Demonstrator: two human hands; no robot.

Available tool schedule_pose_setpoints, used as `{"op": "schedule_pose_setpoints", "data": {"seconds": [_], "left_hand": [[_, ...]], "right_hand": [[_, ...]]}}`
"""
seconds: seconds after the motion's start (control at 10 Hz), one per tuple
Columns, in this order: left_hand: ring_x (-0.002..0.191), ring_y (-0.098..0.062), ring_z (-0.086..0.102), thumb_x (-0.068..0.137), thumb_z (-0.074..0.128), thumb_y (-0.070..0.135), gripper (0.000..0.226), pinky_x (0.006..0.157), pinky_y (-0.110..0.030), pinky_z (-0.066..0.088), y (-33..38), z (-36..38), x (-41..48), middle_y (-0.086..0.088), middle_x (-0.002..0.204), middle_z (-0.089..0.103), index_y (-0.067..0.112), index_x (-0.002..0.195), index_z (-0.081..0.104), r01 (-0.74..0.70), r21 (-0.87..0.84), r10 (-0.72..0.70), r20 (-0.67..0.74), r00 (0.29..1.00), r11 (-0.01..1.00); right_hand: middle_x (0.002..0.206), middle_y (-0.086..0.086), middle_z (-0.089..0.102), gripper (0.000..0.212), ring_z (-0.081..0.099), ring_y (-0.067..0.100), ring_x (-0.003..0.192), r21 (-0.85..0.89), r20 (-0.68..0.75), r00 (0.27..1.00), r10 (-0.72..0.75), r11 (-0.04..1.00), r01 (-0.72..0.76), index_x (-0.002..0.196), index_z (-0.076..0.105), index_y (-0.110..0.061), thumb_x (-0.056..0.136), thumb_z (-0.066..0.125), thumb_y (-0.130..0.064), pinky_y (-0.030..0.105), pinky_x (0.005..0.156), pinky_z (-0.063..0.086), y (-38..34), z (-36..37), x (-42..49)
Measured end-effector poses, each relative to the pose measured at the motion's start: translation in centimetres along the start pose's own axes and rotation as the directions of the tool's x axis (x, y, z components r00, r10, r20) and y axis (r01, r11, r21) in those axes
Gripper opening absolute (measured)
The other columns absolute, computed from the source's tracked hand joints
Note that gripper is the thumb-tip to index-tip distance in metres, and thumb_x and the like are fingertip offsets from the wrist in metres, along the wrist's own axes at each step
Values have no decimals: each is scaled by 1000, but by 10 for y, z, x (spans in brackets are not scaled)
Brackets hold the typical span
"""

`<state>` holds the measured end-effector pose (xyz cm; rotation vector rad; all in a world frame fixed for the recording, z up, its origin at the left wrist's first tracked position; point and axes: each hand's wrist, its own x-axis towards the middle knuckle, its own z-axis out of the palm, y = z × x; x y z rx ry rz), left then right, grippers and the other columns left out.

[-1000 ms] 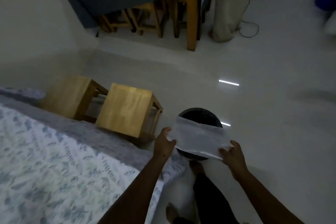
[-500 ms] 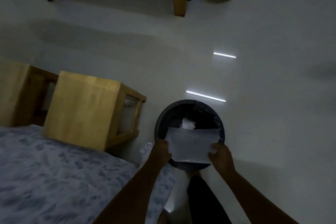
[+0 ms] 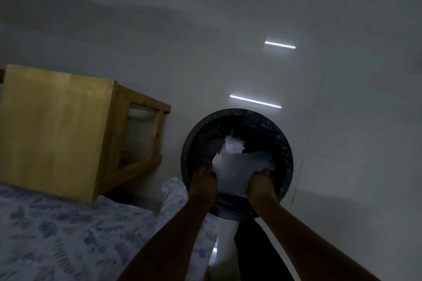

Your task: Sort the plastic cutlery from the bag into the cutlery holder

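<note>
Gripping: our left hand (image 3: pixel 202 181) and right hand (image 3: pixel 260 183) each pinch a near edge of the bag (image 3: pixel 238 165), fingers curled, down inside the bin (image 3: pixel 237 113) | handling: we judge it light, limp, slick, best held by its edges | change: earlier it spread flat over the bin, now sunk, crumpled.
</note>
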<state>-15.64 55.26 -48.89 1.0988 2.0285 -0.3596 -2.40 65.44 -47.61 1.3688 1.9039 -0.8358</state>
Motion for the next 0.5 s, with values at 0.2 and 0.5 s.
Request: {"op": "schedule_pose_setpoints", "data": {"seconds": [0.2, 0.5], "left_hand": [[138, -29, 31, 92, 49, 23, 40, 118, -40, 21, 1, 15, 5, -12, 147, 40, 8, 128, 53, -143, 92, 138, 59, 989, 985], [115, -32, 53, 86, 54, 16, 27, 103, -36, 40, 2, 8, -14, -15, 120, 59, 4, 109, 63, -185, -103, 193, 70, 979, 977]], "right_hand": [[110, 18, 58, 26, 53, 34, 104, -155, -40, 999, -20, 988, 14, 103, 59, -4, 84, 61, -21, 36, 88, 48, 2, 14, 6], [148, 14, 30, 51, 37, 32, 126, -148, -145, 983, -110, 985, 89, 133, 43, -19, 86, 53, -36, 45, 94, 42, 5, -10, -29]]}}
